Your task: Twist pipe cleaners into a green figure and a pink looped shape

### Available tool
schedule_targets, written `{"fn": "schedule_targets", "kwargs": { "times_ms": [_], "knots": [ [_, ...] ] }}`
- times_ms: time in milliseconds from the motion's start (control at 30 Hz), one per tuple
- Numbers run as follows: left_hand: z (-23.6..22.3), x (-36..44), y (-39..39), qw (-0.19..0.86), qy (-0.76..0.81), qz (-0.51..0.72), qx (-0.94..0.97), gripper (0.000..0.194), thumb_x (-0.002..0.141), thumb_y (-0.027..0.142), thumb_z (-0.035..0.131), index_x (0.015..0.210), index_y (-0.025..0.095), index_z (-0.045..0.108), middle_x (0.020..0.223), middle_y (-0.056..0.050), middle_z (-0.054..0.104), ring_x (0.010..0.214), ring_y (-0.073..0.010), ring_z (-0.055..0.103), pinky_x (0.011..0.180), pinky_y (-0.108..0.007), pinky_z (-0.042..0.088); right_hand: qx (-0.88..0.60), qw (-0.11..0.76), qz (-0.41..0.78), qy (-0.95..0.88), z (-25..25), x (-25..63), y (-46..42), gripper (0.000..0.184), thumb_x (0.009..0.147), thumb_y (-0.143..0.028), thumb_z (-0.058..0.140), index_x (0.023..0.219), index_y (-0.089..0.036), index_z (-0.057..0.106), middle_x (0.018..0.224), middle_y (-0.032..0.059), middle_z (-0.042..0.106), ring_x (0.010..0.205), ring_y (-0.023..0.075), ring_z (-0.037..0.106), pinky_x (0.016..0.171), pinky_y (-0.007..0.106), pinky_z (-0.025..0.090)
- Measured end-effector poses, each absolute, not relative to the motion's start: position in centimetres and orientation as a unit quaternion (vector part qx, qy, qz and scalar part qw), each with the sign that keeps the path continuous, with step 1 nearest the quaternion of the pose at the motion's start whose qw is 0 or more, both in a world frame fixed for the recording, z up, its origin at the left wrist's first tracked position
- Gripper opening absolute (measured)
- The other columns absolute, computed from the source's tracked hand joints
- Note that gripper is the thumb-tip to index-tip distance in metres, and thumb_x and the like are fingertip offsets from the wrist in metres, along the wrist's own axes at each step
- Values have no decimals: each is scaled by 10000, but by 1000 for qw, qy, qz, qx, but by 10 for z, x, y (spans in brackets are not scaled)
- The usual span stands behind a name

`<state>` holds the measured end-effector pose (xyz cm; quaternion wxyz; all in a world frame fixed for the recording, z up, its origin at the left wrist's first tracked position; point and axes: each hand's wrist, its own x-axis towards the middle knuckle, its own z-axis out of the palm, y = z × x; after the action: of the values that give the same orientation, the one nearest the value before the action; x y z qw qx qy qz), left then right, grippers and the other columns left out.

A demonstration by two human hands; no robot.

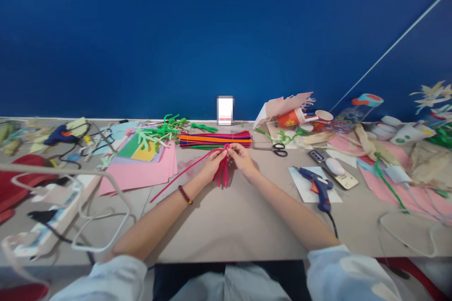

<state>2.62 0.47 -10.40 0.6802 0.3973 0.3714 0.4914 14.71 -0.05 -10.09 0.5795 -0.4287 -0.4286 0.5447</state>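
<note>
Both of my hands meet over the middle of the table, fingers closed around pink pipe cleaners [222,177]. My left hand [212,163] pinches the bunch near its top, where the strands gather into a small knot or loop. Fingertips of my right hand [242,158] press on that same gathered spot from the other side. Several strands hang below the fingers, and one long pink pipe cleaner [176,176] reaches out to the lower left. Just behind my hands lies a bundle of pipe cleaners [215,140] in orange, red, purple and green. My fingers partly hide the gathered spot.
Scissors [279,150] and a blue glue gun [319,187] lie to the right, beside a phone [348,180]. Pink paper sheets [136,174] and green pipe-cleaner pieces [158,131] are at left. A white power strip [56,216] with cables sits at front left. A blue wall [176,46] stands behind.
</note>
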Motion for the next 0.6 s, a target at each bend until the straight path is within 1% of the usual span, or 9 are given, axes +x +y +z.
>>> {"fn": "schedule_targets", "kwargs": {
  "times_ms": [100, 200, 300, 433, 600],
  "knots": [
    [-104, 26, 7, 693, 367, 486, 386, 368, 556, 417, 805, 719, 135, 635, 703, -19, 636, 641, -122, 566, 656, -251, 434, -415, 579, 560, -422, -101, 148, 0, 367, 627, -489, 721, 777, -198, 555, 603, -44, 529, 504, 99, 482, 489, 225, 394],
    [-107, 25, 10, 707, 353, 477, 384, 361, 558, 412, 809, 695, 140, 615, 672, -4, 612, 617, -110, 548, 653, -244, 428, -409, 596, 571, -389, -103, 151, 1, 345, 633, -459, 730, 789, -196, 570, 620, -43, 537, 531, 101, 494, 527, 232, 424],
    [-111, 23, 13, 718, 333, 469, 392, 339, 586, 401, 797, 683, 145, 596, 668, 1, 597, 624, -110, 546, 655, -241, 425, -409, 614, 579, -347, -104, 153, 2, 321, 623, -421, 733, 801, -197, 587, 632, -46, 535, 546, 101, 503, 531, 229, 429],
    [-115, 21, 14, 714, 327, 462, 413, 312, 647, 403, 759, 692, 146, 588, 637, 7, 571, 585, -98, 514, 594, -224, 392, -403, 622, 583, -332, -102, 154, 2, 276, 616, -384, 713, 784, -193, 607, 635, -41, 543, 530, 99, 503, 506, 224, 420],
    [-112, 20, 12, 702, 332, 458, 432, 303, 688, 408, 723, 691, 145, 573, 618, 10, 543, 560, -91, 485, 566, -217, 373, -405, 624, 575, -341, -99, 154, 2, 270, 615, -390, 718, 759, -190, 612, 636, -36, 542, 533, 99, 505, 493, 219, 419]
  ]
}}
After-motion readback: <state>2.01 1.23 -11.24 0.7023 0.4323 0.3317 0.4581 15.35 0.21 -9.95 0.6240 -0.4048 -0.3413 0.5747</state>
